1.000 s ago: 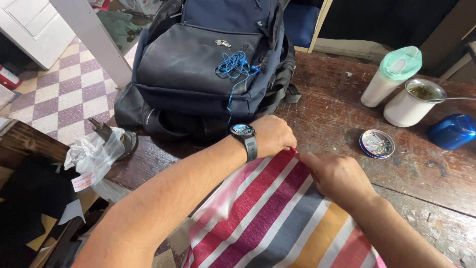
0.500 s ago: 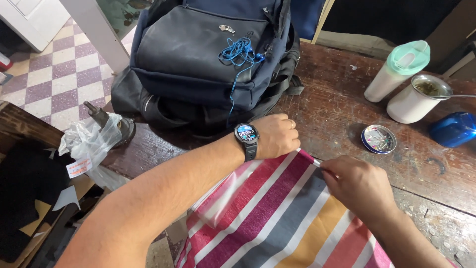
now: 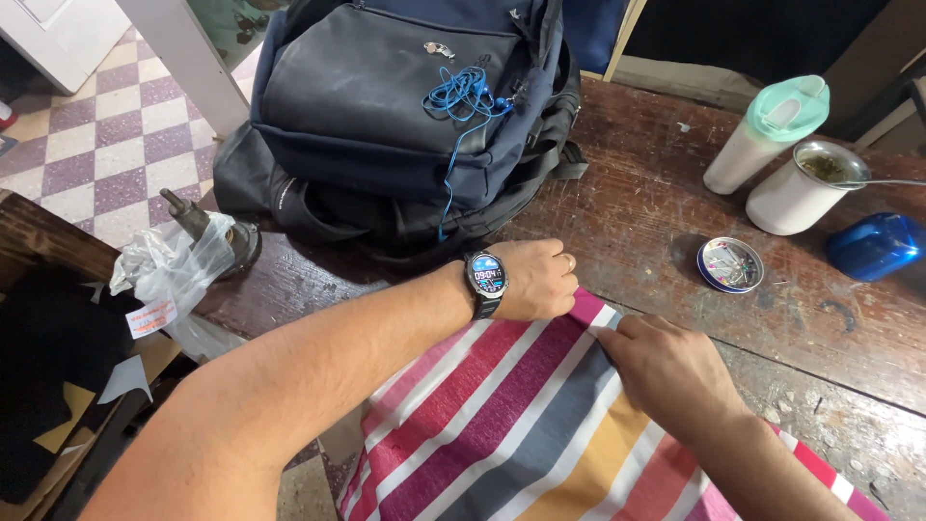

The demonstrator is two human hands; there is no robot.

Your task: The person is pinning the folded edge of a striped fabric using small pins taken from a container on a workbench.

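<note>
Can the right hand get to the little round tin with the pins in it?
Probably yes. The right hand rests on the striped cloth, and the small round blue-rimmed tin of pins sits open just beyond it, with only bare wooden table between them.

there is one view only, from a camera on the person's head, looking steeply down and forward over both forearms at the wooden counter (image 3: 666,212). it sits close, so the arms fill the lower frame and the striped cloth (image 3: 502,425) runs off the bottom edge. the backpack (image 3: 386,106) lies at the far side, tiled floor (image 3: 87,145) at upper left.
</note>
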